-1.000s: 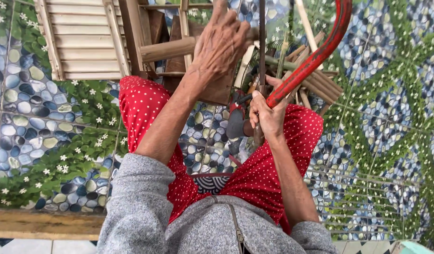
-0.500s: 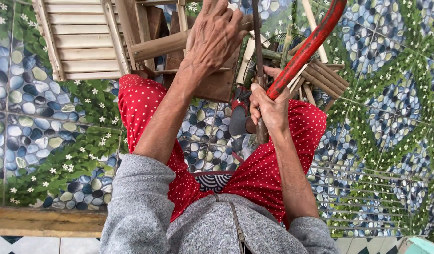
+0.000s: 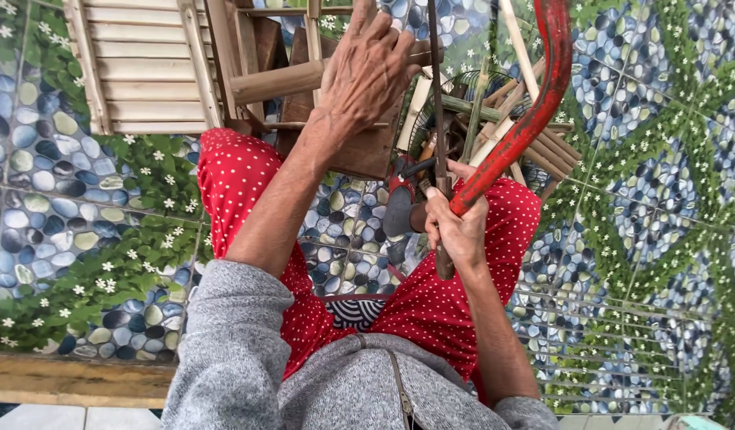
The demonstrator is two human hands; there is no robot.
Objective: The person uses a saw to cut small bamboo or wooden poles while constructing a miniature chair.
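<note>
Left of the grip lies a slatted panel [image 3: 136, 72], flat on the pebble-patterned floor [image 3: 49, 199]. Next to it a pole [image 3: 276, 81] rests across a wooden frame [image 3: 224, 48]. The left hand [image 3: 367, 73] presses on the pole's near end, fingers bent over it and closed on it, so the pole sits under the palm. Just right of that hand the thin dark blade [image 3: 433, 87] of a saw [image 3: 535, 111] stands nearly upright beside the pole end. The right hand [image 3: 455, 227] is clamped around the saw's lower end, where the blade and the red bowed back meet; below the fist a dark handle stub shows. Right of the grip a bundle of sticks [image 3: 546, 151] lies fanned out.

By my reading this is the sawing step, with the pole braced for a cut. A stroke calls for firm downward pressure from the left hand and the blade kept square to the pole.

No container shows; nothing here holds anything else
</note>
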